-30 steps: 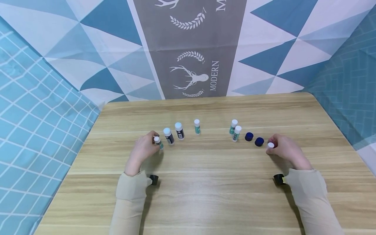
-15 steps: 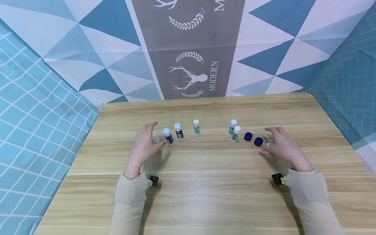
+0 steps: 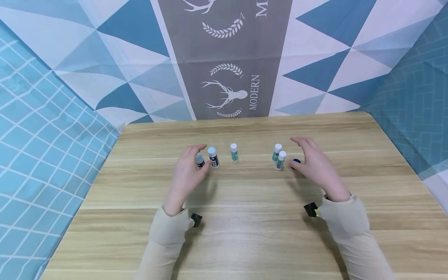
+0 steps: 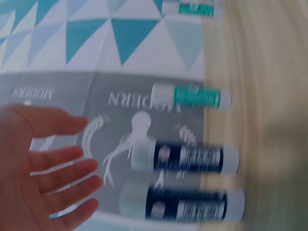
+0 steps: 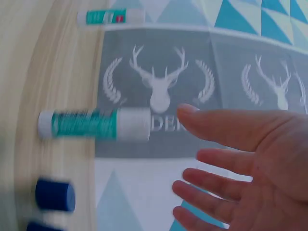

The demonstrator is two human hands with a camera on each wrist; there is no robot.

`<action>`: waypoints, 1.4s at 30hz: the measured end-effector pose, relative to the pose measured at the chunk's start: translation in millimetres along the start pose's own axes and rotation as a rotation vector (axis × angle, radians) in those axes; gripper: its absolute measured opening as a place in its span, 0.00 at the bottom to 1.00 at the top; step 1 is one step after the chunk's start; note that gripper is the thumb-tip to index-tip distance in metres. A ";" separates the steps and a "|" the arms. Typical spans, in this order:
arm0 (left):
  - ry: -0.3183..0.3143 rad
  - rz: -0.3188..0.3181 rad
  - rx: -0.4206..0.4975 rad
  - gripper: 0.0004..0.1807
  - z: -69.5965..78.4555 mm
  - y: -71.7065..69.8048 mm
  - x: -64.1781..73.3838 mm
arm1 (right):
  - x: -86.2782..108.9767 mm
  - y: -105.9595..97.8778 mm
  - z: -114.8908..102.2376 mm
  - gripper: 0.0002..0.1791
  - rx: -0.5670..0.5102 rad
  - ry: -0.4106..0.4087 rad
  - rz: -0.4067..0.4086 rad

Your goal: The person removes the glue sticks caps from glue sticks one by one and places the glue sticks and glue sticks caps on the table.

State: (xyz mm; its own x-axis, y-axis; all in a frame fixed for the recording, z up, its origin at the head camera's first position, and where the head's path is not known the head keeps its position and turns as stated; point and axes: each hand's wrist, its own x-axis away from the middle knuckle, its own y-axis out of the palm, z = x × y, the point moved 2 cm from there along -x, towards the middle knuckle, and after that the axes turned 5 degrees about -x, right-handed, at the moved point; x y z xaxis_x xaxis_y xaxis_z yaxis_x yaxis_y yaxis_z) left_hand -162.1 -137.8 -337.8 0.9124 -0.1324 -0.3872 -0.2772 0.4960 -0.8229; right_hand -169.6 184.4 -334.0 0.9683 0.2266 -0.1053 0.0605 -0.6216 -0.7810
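My left hand (image 3: 189,169) is open with thumb and fingers spread, overlapping a navy-labelled glue stick (image 3: 200,161) in the head view. A second navy glue stick (image 3: 213,157) stands upright just right of its fingertips. The left wrist view shows nothing in that palm. My right hand (image 3: 316,167) is also open, its thumb tip over a short dark blue cylinder (image 3: 296,161), cap-like. Another dark blue cylinder (image 5: 43,226) shows at the lower edge of the right wrist view. Left of that hand stand two green-labelled glue sticks (image 3: 280,160) with white caps, close together.
A single green-labelled glue stick (image 3: 234,152) stands between the two groups on the wooden table (image 3: 238,233). A patterned cloth (image 3: 224,50) hangs behind the table's far edge. The hands hide the outermost small items on both sides.
Both hands have let go of the small white-capped sticks at the outer ends, fingers spreading. Since then both have moved inward, the left to the right and the right to the left.
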 end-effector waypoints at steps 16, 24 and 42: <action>-0.195 -0.256 0.111 0.31 36.2 71.5 -9.0 | -28.4 41.5 -48.8 0.29 -0.049 -0.202 -0.026; -0.282 -0.243 0.062 0.33 34.5 98.2 -20.3 | -43.7 61.7 -61.9 0.27 0.007 -0.194 -0.088; -0.262 -0.063 0.049 0.16 25.2 118.2 -29.9 | -76.0 99.4 -67.0 0.21 -0.051 -0.215 -0.026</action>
State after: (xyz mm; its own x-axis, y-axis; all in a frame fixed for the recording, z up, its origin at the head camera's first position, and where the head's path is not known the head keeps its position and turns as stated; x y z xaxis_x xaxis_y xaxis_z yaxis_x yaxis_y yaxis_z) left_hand -214.6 -53.6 -413.0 0.9759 0.0591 -0.2101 -0.2086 0.5355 -0.8184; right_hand -221.0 55.1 -362.4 0.8925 0.3942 -0.2192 0.1020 -0.6498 -0.7533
